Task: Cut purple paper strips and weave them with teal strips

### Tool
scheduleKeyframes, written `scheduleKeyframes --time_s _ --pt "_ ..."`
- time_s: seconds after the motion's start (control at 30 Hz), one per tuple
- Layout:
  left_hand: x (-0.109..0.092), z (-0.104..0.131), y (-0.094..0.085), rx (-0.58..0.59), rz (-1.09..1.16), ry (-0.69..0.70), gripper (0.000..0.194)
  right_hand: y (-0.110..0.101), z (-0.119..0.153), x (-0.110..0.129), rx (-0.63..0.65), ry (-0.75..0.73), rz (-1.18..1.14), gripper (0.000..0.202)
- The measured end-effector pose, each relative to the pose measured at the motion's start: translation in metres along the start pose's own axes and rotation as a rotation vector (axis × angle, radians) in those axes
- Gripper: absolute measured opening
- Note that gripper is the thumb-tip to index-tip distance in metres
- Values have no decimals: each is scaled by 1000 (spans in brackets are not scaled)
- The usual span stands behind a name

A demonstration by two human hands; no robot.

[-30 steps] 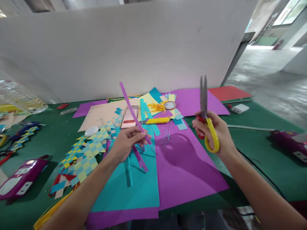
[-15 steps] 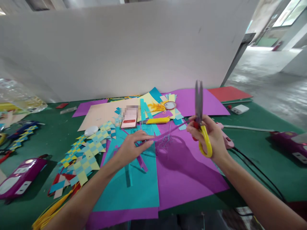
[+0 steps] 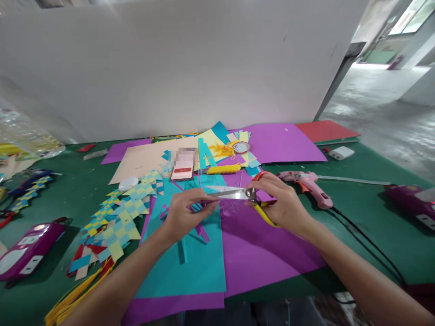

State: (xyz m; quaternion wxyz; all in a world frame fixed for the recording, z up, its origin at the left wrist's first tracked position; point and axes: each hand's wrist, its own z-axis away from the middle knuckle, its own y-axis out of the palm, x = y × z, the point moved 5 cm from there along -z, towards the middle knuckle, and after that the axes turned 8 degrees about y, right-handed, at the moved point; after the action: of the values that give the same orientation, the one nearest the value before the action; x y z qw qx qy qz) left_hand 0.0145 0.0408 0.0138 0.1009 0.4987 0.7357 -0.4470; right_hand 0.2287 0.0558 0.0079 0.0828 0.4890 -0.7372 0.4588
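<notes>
My left hand point(image 3: 185, 213) pinches a thin purple paper strip point(image 3: 201, 231) over the teal sheet point(image 3: 190, 267). My right hand point(image 3: 282, 203) is closed on the scissors point(image 3: 238, 194), blades horizontal beside it. The strip looks light and floppy, so I judge a grip close to the blades is best

You have one view only, from the camera on your own head, which looks forward and down across the green felt-covered tabletop point(image 3: 356, 203) from close above its near edge, so both of your forearms run in from the bottom corners and your hands meet near the middle of the picture. It faces the large white board point(image 3: 176, 68) standing upright along the far side of the tabletop, and past that board's right end it takes in the grey concrete floor point(image 3: 384, 99) of the hall beyond.
</notes>
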Motion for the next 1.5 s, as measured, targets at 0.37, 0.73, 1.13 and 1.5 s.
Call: scheduleKeyframes --time_s 0.37,0.73,1.13,1.5 --pt "0 -1 -8 -29 77 -25 11 -14 3 -4 29 -204 491 26" --pt "11 1 -7 -118 198 -175 15 -10 5 1 -30 -291 580 19" --pt "18 6 -2 -96 235 -238 8 -2 6 4 11 -279 634 26" --pt "21 7 2 -115 305 -335 6 5 8 5 -21 -289 648 17"
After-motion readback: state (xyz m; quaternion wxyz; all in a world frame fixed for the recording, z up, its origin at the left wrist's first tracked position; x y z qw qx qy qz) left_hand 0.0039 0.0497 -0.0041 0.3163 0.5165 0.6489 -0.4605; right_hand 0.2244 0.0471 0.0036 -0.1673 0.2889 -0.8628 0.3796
